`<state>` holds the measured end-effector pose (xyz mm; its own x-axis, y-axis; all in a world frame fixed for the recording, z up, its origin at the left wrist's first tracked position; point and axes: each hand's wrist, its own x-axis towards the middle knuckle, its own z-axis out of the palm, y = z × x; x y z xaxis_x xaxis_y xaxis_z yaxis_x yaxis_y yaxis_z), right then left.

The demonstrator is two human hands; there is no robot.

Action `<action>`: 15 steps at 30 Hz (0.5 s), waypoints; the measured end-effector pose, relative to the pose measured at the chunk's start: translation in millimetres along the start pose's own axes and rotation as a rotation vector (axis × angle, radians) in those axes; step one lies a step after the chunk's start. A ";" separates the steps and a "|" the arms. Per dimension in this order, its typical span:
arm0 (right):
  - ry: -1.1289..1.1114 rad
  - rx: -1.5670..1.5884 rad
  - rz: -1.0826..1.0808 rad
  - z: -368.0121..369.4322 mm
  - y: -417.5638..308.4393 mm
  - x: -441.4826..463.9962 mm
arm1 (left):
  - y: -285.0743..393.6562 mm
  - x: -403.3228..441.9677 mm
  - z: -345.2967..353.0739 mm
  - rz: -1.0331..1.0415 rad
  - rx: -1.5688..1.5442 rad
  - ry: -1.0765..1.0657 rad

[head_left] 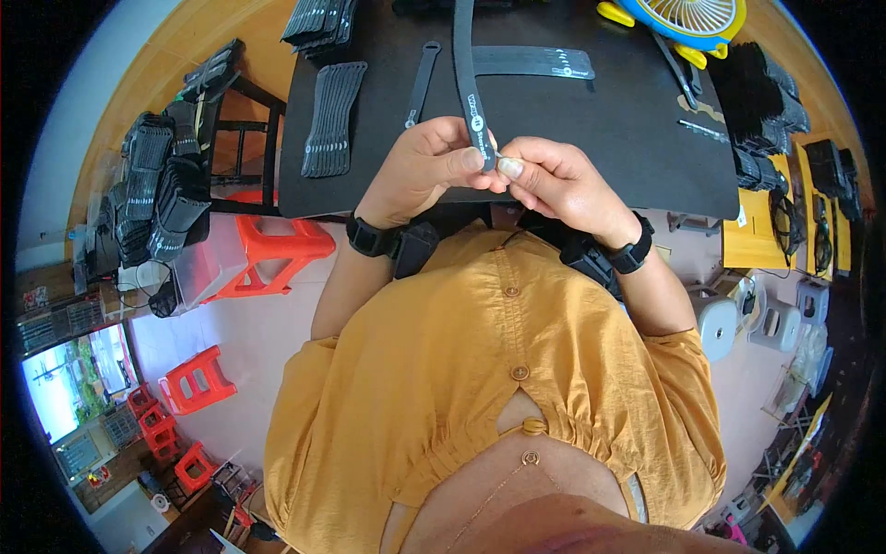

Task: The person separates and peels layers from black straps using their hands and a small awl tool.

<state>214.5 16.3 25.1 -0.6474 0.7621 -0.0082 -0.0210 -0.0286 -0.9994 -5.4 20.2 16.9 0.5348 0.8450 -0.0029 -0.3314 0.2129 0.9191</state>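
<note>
A long black strap (466, 74) with white lettering runs from the far part of the black table down to my hands. My left hand (429, 166) pinches its rounded near end between thumb and fingers. Right beside that end, my right hand (563, 180) is closed in a pinch, fingertips touching the strap's edge; what small thing sits between them is too hidden to tell. Beyond my hands lie a narrow strap with a holed end (424, 83) and a wide black strap piece (531, 62). To the left rests a fanned row of black straps (332, 120).
The black table (609, 138) also bears a blue and yellow fan (692, 23) and a white-marked strip (703, 130). Bundled straps (148, 175) pile up at left, near a red stool (272, 257). More dark bundles (766, 97) stand at right.
</note>
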 end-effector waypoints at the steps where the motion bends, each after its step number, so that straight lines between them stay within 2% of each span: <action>1: -0.003 -0.001 -0.004 1.7 0.5 -0.3 | -1.2 -0.3 0.0 -0.009 -0.002 0.014; 9: 0.056 -0.158 -0.090 7.8 7.4 0.5 | -5.0 -3.4 0.0 -0.021 0.034 0.049; 12: 0.074 -0.198 -0.067 4.9 6.8 -0.3 | -6.0 1.2 -4.6 -0.039 0.028 -0.017; 15: 0.079 -0.168 -0.090 3.9 0.5 1.4 | -5.6 6.0 -0.8 -0.010 0.009 0.016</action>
<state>210.6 14.8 24.8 -0.5868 0.8052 0.0852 0.0559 0.1452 -0.9878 -0.9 24.6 11.4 0.5255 0.8506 -0.0185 -0.3189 0.2171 0.9226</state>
